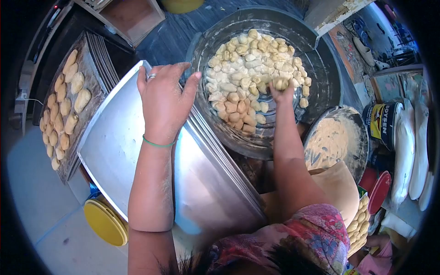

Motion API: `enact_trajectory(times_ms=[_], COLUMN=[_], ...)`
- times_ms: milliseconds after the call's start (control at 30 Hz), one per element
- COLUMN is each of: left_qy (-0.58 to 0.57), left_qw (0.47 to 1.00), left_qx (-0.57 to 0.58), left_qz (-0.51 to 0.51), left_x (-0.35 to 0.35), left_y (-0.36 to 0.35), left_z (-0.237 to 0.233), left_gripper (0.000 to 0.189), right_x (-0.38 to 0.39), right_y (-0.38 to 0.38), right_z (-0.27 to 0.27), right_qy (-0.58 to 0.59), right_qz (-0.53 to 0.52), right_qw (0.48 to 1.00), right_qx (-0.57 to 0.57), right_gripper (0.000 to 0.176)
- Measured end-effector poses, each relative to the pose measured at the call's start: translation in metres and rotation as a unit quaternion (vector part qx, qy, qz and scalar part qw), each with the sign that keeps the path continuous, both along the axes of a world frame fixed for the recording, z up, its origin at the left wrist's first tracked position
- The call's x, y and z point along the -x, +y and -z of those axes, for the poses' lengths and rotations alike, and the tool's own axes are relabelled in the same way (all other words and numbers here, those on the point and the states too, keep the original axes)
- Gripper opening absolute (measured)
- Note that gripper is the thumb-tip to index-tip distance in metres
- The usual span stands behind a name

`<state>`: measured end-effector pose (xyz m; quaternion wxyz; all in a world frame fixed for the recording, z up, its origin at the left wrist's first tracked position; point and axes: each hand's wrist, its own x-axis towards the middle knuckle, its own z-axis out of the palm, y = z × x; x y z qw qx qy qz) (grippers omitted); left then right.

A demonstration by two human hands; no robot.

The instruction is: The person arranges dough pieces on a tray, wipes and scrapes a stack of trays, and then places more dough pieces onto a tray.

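The left hand (166, 98), fingers part-open, rests on one tray stack's (117, 119) top corner; the right hand (282, 91), fingers curled, grips dough (282, 82) amid uncountable dough pieces (233, 109) inside one tub's (327, 68) rim.

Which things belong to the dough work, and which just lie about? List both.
Seemingly in use: dough pieces, large round tub, stacked metal trays, filled tray, floury basin.

Apparently just lying about: yellow lid, Boysen can, wooden box.

Floor at my left: pale grey, smooth tiles (30, 192) — bluish light across them. Ahead-left: open, box-shaped wooden unit (130, 20). Far right — black cylindrical paint can (388, 124), yellow label.
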<state>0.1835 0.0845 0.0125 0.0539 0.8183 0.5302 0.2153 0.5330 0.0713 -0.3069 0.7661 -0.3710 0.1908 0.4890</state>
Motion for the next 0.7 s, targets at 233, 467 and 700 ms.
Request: enact_trajectory(times_ms=[233, 467, 700], left_qy=[0.000, 0.003, 0.005], left_qw=[1.000, 1.000, 1.000], left_qx=[0.006, 0.011, 0.011], left_qz=[-0.003, -0.005, -0.005], left_x=[-0.001, -0.001, -0.001], left_y=[0.000, 0.000, 0.000], left_z=[0.000, -0.001, -0.002], left_gripper=[0.033, 0.032, 0.032], right_x=[0.021, 0.098, 0.016], right_y=[0.032, -0.025, -0.007], right_z=[-0.053, 0.026, 0.041], right_qy=[-0.409, -0.716, -0.207], right_qz=[-0.254, -0.399, -0.173], right_qw=[0.874, 0.459, 0.963], right_qx=[0.064, 0.344, 0.022], right_gripper=[0.066, 0.068, 0.041])
